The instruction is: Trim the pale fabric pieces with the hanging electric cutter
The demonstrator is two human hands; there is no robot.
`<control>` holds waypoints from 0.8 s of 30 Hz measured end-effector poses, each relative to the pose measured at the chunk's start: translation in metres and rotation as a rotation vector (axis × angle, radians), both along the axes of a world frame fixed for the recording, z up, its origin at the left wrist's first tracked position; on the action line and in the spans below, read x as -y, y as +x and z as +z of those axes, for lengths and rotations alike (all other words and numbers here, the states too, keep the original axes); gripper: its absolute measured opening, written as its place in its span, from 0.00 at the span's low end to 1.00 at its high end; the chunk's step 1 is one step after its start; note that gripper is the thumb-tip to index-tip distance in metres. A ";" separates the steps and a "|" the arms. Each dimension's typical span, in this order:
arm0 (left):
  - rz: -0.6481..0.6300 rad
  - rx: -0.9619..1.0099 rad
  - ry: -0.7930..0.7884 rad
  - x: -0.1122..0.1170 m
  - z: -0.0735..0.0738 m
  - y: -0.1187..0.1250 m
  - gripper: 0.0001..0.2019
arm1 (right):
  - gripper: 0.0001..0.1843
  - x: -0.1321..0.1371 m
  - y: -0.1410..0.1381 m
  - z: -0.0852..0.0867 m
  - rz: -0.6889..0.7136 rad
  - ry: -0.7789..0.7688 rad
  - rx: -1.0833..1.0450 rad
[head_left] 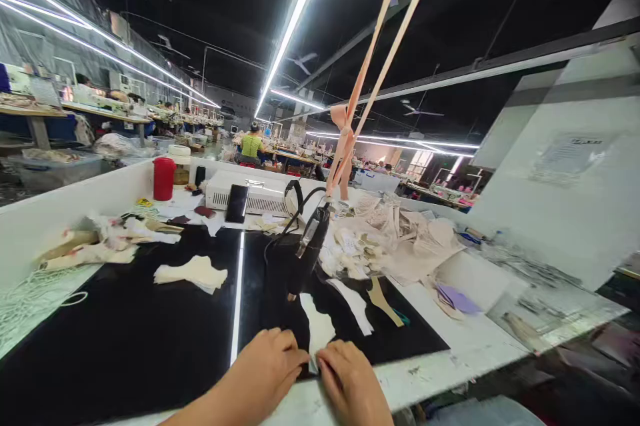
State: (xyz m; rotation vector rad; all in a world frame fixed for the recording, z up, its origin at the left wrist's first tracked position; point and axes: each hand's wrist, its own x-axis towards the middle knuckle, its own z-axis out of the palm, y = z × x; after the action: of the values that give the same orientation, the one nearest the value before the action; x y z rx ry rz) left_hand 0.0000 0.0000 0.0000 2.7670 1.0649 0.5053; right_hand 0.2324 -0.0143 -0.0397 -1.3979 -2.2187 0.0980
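Note:
Both my hands meet at the near end of a white fabric piece [318, 327] lying on the black mat [150, 339]. My left hand [273, 367] pinches its left edge, fingers closed. From the other side my right hand [350, 376] grips the near right corner between thumb and fingers. Just beyond hangs a black hand-held tool [311, 246] with a copper-coloured tip, tied to peach straps [345, 139]. Right of the piece lie another white cut piece [354, 306] and a tan strip [384, 303]. A cream stack of cut pieces [193, 274] rests to the left.
Beige garments [400, 229] heap at the back right. A white vented box [250, 194], a phone [237, 203] and a red cup [165, 179] stand along the back. Scraps [110, 239] and pale cords [35, 299] lie left. A person in yellow-green [251, 145] sits far off.

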 end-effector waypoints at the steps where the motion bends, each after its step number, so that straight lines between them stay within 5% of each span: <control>1: -0.006 0.002 0.014 0.001 0.002 0.001 0.11 | 0.12 0.001 0.000 0.002 0.005 -0.006 -0.010; 9: -0.034 -0.043 0.077 0.005 0.010 0.004 0.12 | 0.12 0.003 -0.003 0.010 -0.015 -0.046 -0.133; 17: -0.050 -0.083 0.205 0.004 0.001 0.005 0.10 | 0.15 0.002 -0.008 0.009 -0.117 -0.090 -0.379; 24: -0.049 -0.035 0.168 0.003 -0.002 0.004 0.11 | 0.20 -0.026 -0.001 0.035 -0.274 -0.217 -0.700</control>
State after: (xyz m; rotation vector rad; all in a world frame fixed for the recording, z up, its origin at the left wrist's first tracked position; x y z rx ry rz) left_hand 0.0035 -0.0035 -0.0015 2.9497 1.0017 0.5672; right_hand 0.2318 0.0112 -0.0042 -1.4724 -1.4626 0.6420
